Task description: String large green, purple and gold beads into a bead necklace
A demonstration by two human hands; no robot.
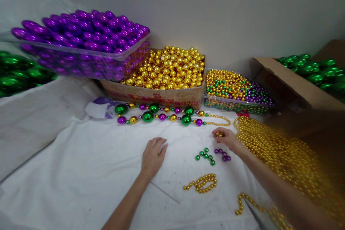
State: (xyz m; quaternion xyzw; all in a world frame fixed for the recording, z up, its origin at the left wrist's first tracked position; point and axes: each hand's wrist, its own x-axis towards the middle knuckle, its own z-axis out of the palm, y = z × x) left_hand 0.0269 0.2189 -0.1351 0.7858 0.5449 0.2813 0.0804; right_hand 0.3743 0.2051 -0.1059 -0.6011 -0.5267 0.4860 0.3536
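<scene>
My left hand (153,156) lies on the white cloth (94,172) with its fingers loosely stretched and the thumb apart, holding nothing. Small gold beads (219,134) are at the fingertips of my right hand (228,138), which is closed on them. Just below that hand are a cluster of loose green beads (206,156) and a cluster of purple beads (222,154). Nearer me is a coiled strand of gold beads (206,183). A thin needle-like rod (165,192) lies by my left wrist. Beyond both hands stretches a green, purple and gold bead necklace (162,116).
Along the wall stand a clear bin of purple beads (126,55), a cardboard box of gold beads (151,95) and a tub of mixed small beads (231,99). Gold bead strands (285,154) heap at right. A dark pointed blade (253,211) lies near a short gold strand (239,203).
</scene>
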